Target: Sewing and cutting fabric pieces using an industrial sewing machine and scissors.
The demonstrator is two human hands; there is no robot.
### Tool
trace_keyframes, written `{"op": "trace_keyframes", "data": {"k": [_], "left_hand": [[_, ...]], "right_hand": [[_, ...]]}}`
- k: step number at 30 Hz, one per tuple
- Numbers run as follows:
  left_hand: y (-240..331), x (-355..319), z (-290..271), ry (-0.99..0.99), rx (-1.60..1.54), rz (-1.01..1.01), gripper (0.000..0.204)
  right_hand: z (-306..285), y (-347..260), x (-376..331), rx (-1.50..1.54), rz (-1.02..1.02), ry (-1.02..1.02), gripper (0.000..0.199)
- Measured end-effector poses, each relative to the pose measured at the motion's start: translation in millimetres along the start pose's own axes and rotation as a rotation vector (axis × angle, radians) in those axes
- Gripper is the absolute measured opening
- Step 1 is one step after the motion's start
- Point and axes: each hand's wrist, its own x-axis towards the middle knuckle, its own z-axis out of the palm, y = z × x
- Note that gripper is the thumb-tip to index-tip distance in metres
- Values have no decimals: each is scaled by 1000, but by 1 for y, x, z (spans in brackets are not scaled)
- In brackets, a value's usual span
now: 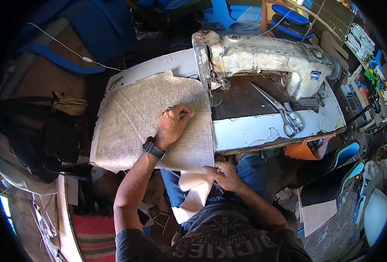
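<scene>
A large piece of beige woven fabric [128, 118] lies over the left part of the sewing table, its front edge hanging over my lap. My left hand [173, 124], with a black watch at the wrist, rests on top of it, fingers curled together; whatever they pinch, if anything, is hidden. At the fabric's front right corner, my right hand [225, 176] grips the edge between thumb and fingers. A paler strip of cloth [195, 196] drapes below, across my legs. The worn sewing machine [263, 54] stands just right of the fabric, its needle area beside the fabric's right edge.
Metal scissors [285, 114] lie open on the machine bed to the right. The white tabletop [245, 131] has a chipped front edge, with an orange cloth pouch [309, 147] below. Dark bags [62, 139] sit at left. Tools and cords [374, 74] crowd the far right.
</scene>
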Motion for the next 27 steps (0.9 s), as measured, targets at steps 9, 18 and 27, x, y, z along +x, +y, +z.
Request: {"op": "trace_keyframes", "data": {"k": [9, 18, 27], "left_hand": [[2, 3, 1, -17, 15, -37, 24], [7, -1, 7, 128, 178, 270, 21], [11, 3, 2, -138, -50, 461, 29]], "right_hand": [[22, -12, -28, 376, -64, 103, 30], [29, 7, -30, 415, -45, 103, 33], [25, -14, -53, 335, -4, 68, 39]]}}
